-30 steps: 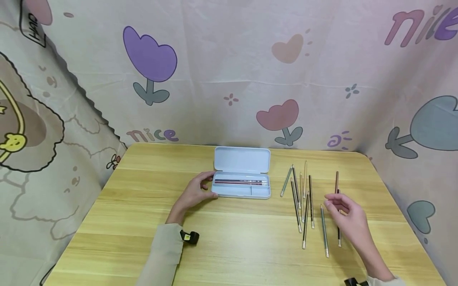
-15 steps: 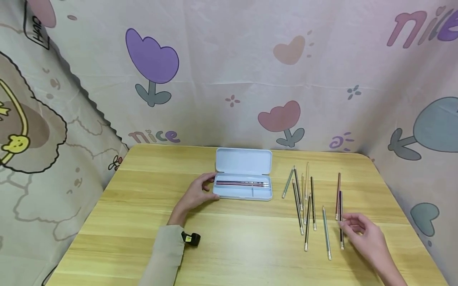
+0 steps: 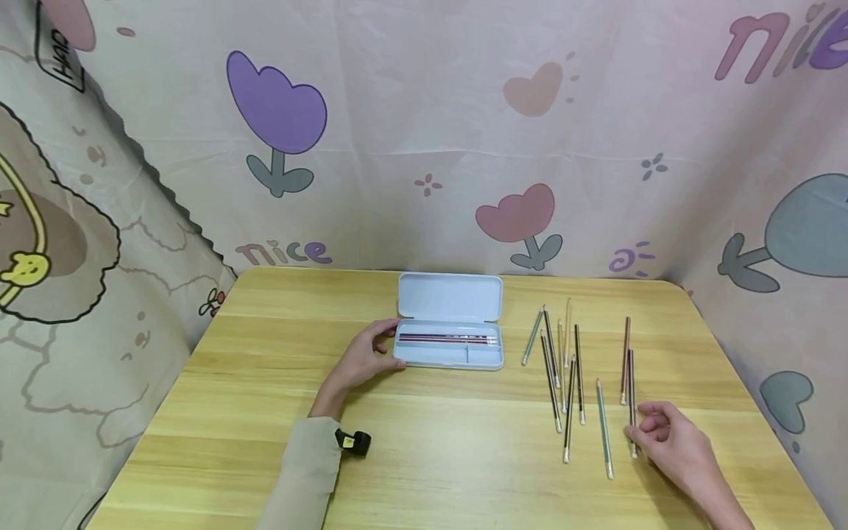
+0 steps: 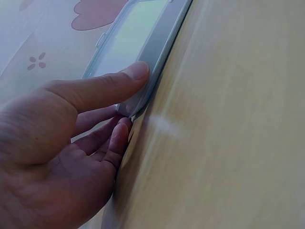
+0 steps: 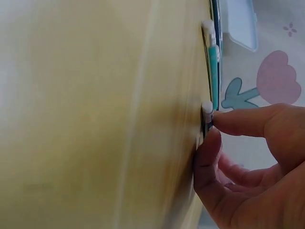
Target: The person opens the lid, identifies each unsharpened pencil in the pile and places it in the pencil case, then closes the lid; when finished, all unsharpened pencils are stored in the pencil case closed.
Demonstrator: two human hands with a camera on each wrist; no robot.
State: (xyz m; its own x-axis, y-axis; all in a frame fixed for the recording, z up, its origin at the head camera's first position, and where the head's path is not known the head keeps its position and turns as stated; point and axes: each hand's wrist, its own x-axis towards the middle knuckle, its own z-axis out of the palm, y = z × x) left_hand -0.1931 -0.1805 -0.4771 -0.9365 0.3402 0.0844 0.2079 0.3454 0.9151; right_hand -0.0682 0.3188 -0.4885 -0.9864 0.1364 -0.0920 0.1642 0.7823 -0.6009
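Observation:
A light-blue pencil case lies with its lid raised, and a few dark pencils rest in its long compartment. My left hand grips the case's left end; in the left wrist view the thumb lies on its edge and the fingertips curl by the corner. On the right of the table, my right hand pinches a black pencil near its eraser end. Thumb and forefinger meet around that white eraser end in the right wrist view. The pencil appears to lie on the table.
Just left of the right hand lies a green pencil; a reddish-brown pencil lies beyond. Several more pencils are spread between it and the case on the wooden table. A printed cloth hangs behind.
My right hand has moved right and toward me, from above the pencils down to the black pencil's eraser end, which it now pinches. My left hand stays on the case.

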